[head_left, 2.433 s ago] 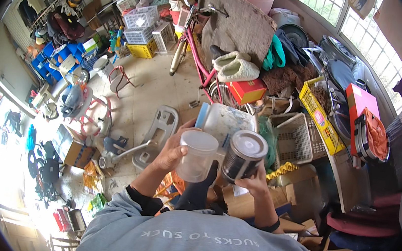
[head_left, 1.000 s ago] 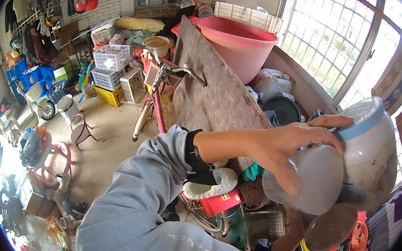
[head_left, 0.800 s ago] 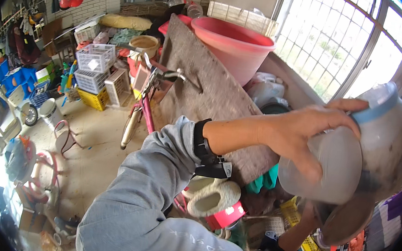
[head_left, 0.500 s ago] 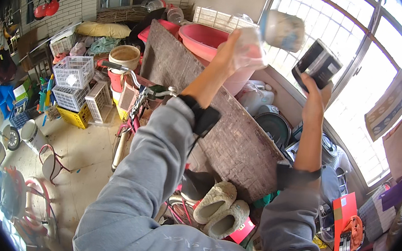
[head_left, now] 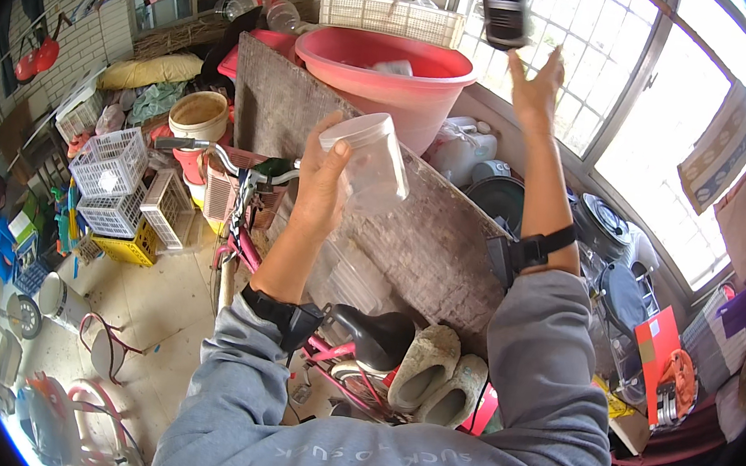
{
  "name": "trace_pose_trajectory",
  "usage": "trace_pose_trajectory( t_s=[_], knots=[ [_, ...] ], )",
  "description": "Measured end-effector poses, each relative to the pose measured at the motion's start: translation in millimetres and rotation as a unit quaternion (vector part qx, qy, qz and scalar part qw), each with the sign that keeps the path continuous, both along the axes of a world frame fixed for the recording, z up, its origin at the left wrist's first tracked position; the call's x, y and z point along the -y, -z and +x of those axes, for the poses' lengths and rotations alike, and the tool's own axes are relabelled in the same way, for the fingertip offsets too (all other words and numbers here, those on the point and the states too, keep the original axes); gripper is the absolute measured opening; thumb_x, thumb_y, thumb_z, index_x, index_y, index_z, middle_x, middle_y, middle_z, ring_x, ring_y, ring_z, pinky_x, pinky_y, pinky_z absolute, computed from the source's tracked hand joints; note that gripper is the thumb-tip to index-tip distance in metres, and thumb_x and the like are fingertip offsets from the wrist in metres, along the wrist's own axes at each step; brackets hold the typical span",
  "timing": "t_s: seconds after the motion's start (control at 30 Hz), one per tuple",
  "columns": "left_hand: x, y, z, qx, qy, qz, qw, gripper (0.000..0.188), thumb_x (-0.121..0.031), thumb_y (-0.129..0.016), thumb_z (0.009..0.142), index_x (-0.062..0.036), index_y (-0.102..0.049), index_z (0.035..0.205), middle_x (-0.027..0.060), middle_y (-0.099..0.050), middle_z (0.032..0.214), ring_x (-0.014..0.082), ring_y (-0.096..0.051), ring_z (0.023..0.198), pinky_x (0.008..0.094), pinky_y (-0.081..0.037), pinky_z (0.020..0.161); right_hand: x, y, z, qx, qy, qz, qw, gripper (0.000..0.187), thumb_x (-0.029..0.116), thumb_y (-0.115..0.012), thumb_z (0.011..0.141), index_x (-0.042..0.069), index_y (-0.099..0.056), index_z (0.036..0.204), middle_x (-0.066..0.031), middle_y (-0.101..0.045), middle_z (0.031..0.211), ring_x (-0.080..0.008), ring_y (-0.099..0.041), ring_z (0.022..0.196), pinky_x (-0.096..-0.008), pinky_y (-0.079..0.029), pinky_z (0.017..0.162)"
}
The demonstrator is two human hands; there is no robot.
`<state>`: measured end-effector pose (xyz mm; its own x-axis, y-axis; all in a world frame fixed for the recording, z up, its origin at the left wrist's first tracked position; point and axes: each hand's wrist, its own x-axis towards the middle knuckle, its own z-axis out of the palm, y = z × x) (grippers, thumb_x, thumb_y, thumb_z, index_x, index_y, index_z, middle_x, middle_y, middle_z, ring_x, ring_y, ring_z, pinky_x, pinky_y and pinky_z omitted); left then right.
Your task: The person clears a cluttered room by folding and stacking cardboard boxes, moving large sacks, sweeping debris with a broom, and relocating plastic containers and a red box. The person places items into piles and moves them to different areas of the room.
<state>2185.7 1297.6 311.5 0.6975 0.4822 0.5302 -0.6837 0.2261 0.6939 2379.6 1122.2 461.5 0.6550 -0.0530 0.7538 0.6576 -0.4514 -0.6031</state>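
My left hand (head_left: 322, 177) is closed around a clear plastic container (head_left: 379, 165), tilted with its round end up, in front of a worn wooden board (head_left: 447, 232). My right hand (head_left: 537, 88) is raised before the window, its fingers apart. Just above its fingertips is a dark jar (head_left: 505, 13), blurred by motion and apparently in mid-air; whether a fingertip touches it I cannot tell. Below my left hand a blurred, translucent shape (head_left: 357, 279) shows against the board; its kind is unclear.
Behind the board stands a big pink tub (head_left: 384, 55) with a pale thing in it. A pink bicycle with a black saddle (head_left: 375, 336) and fuzzy slippers (head_left: 440, 374) are close below. Stacked white crates (head_left: 111, 165) stand left, near a pail (head_left: 200, 115). Lidded pots (head_left: 604, 221) line the right.
The dark jar has left my right hand's grip and is up and to the left. The pale jar no longer hangs between my hands. My left hand is lower and nearer, holding a clear container.
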Motion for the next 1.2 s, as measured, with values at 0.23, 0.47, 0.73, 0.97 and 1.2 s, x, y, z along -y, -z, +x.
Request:
trace_pose_trajectory(
  t_s=[0.23, 0.47, 0.73, 0.97, 1.2],
  knots=[
    [17, 10, 3, -0.019, -0.02, 0.001, 1.0, 0.087, -0.045, -0.07, 0.083, -0.007, -0.023, 0.145, 0.0133, -0.043, 0.137, 0.0248, -0.042, 0.126, 0.0434, -0.034, 0.105, 1, 141, -84, -0.114, -0.463, -0.077, 0.876, 0.101, 0.034, -0.079, 0.072, 0.006, -0.021, 0.149, -0.0238, -0.027, 0.149, -0.0335, -0.026, 0.14, -0.045, -0.033, 0.109],
    [39, 23, 8, -0.005, 0.06, -0.011, 0.998, 0.089, -0.04, -0.071, 0.083, -0.0094, -0.018, 0.148, 0.0115, -0.035, 0.141, 0.0263, -0.041, 0.125, 0.0427, -0.035, 0.103, 47, 109, -113, 0.155, -0.21, 0.147, 0.954, 0.085, 0.008, -0.079, 0.07, 0.005, -0.033, 0.143, -0.0126, -0.049, 0.131, -0.0245, -0.053, 0.115, -0.0347, -0.052, 0.088],
    [67, 71, 5, -0.127, 0.148, -0.036, 0.98, 0.08, -0.028, -0.071, 0.084, -0.0097, -0.024, 0.146, 0.0092, -0.042, 0.13, 0.024, -0.047, 0.118, 0.0387, -0.041, 0.097, 23, 13, -39, 0.027, 0.03, 0.017, 0.999, 0.046, 0.026, -0.067, 0.081, 0.004, -0.06, 0.12, -0.0214, -0.059, 0.116, -0.0288, -0.061, 0.103, -0.044, -0.047, 0.091],
    [89, 106, 11, -0.21, 0.244, -0.026, 0.947, 0.066, -0.017, -0.066, 0.087, -0.0074, -0.031, 0.142, 0.0087, -0.048, 0.125, 0.0191, -0.055, 0.106, 0.0324, -0.049, 0.089, 42, 156, -88, 0.102, -0.243, -0.112, 0.958, 0.043, 0.018, -0.073, 0.076, 0.001, -0.06, 0.113, -0.0213, -0.055, 0.118, -0.0369, -0.061, 0.1, -0.0411, -0.053, 0.083],
    [159, 149, 9, -0.278, 0.347, -0.005, 0.896, 0.048, -0.006, -0.055, 0.092, -0.0044, -0.038, 0.137, 0.0107, -0.054, 0.119, 0.0162, -0.06, 0.098, 0.0291, -0.051, 0.087, 178, 276, -202, -0.102, -0.276, -0.145, 0.945, 0.04, 0.007, -0.069, 0.072, 0.003, -0.058, 0.11, -0.0197, -0.053, 0.121, -0.0383, -0.061, 0.098, -0.0412, -0.053, 0.08]
  ],
)
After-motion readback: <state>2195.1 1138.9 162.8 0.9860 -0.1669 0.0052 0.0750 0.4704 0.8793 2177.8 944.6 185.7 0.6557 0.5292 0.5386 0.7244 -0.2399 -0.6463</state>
